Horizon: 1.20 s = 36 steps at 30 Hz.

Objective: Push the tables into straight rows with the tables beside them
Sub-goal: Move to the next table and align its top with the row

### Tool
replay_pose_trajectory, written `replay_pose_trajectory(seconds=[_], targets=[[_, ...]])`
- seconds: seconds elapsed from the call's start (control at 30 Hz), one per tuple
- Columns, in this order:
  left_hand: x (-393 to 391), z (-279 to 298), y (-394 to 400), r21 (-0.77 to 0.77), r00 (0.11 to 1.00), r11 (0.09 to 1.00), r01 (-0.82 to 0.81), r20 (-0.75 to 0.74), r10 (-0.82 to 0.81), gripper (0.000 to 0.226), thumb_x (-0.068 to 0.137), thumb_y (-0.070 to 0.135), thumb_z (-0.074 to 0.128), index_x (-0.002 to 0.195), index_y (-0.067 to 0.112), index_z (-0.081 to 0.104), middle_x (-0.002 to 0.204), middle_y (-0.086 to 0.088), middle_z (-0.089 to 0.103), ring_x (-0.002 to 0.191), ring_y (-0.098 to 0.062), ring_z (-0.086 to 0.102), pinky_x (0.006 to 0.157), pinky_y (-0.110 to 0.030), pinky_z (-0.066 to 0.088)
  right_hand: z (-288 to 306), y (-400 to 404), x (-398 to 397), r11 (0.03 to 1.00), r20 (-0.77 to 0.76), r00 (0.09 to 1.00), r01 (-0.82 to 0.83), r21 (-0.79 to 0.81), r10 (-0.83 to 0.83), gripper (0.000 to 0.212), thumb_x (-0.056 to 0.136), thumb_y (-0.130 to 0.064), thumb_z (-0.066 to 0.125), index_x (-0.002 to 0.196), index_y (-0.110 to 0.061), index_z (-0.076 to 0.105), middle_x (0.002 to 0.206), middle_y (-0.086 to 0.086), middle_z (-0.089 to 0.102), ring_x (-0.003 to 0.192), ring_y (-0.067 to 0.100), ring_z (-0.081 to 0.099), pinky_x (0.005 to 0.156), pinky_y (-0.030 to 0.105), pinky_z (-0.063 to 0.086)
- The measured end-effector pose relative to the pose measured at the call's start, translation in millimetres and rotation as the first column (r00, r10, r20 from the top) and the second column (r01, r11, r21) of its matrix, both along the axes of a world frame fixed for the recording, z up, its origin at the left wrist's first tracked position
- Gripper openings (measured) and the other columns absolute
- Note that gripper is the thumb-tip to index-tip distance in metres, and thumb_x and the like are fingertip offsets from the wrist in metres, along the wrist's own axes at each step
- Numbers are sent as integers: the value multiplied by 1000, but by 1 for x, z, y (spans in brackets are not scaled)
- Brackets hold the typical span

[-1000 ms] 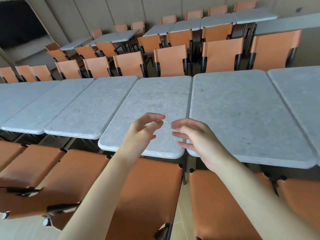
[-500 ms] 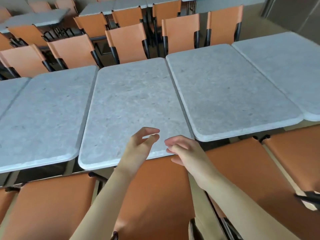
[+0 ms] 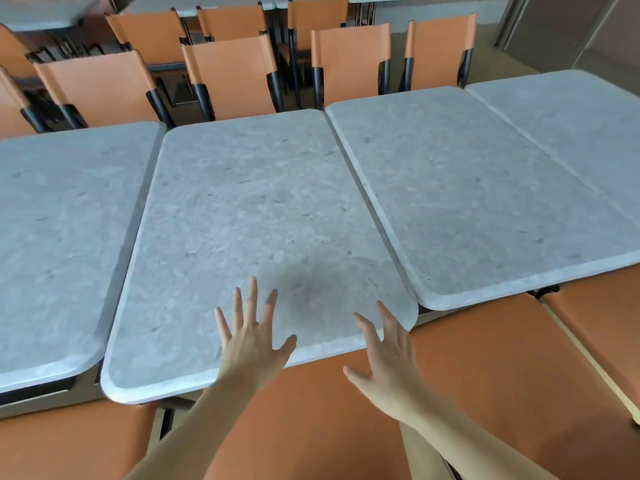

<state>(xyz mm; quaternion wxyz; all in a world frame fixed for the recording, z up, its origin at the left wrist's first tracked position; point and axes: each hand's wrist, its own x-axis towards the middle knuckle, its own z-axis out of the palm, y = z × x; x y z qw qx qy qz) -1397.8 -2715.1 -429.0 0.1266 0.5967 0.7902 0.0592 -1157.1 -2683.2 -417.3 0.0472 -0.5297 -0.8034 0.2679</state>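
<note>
A row of grey stone-patterned tables runs across the view. The middle table (image 3: 263, 216) juts out toward me, its near edge well past the near edge of the right table (image 3: 478, 188) and a little past that of the left table (image 3: 59, 237). My left hand (image 3: 252, 337) is spread with straight fingers over the middle table's near edge. My right hand (image 3: 384, 355) is spread the same way at that table's near right corner, fingers over the top, palm over the chair below. Neither hand holds anything. Whether they touch the tabletop I cannot tell.
Orange chair seats (image 3: 346, 417) sit tucked under the near edge right below my arms. More orange chairs (image 3: 228, 77) with black legs line the far side. A fourth table (image 3: 581, 133) continues the row at the right. Another row of tables lies beyond.
The view has come closer to the middle table and tilted down. Both hands went from loosely curled and close together to spread flat and apart over the table's near edge.
</note>
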Motion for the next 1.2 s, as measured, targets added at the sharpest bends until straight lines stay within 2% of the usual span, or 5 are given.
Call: replay_pose_trajectory(seconds=[0.13, 0.47, 0.7, 0.9, 1.2], targets=[[-30, -33, 24, -101, 903, 911, 400, -127, -411, 85, 84, 80, 30, 158, 52, 0, 162, 17, -33, 153, -29, -25, 118, -69, -12, -31, 49, 10, 915, -335, 881, 389, 111, -334, 78, 96, -45, 62, 160, -27, 21, 167, -2, -8, 154, 18, 3, 126, 42, 13], [-43, -65, 35, 112, 875, 868, 483, -85, -476, 100, 71, 84, 53, 158, 48, 19, 169, 16, 13, 158, -28, 6, 119, -60, 4, -76, 94, 11, 300, -629, -352, 653, -696, -693, 63, 99, -47, 41, 158, -39, 22, 166, -10, 25, 146, 17, 37, 105, 46, 47], [-46, -66, 38, 121, 882, 874, 470, -35, -470, 100, 68, 86, 55, 156, 49, 25, 168, 15, 16, 158, -26, 7, 119, -62, 7, -76, 99, -10, 325, -687, -152, 795, -513, -710, 70, 94, -47, 33, 157, -17, 25, 167, 2, 19, 152, 18, 22, 126, 49, 19], [-46, -64, 38, 134, 886, 878, 460, -1, -464, 100, 68, 86, 56, 156, 47, 29, 168, 16, 16, 158, -24, 6, 119, -61, 5, -88, 90, -41, 797, -350, 909, 379, 471, -225, 57, 104, -49, 32, 148, -18, 51, 165, 6, 30, 154, 19, 25, 128, 49, 9], [-44, -59, 36, 81, 896, 893, 442, 16, -445, 98, 68, 88, 52, 155, 51, 24, 167, 26, 4, 158, -15, -6, 123, -59, 2, -87, 90, -35, 917, 211, 977, -114, 383, 33, 90, 95, -72, 21, 159, -9, 27, 168, 15, 19, 156, 28, 15, 126, 58, 7]])
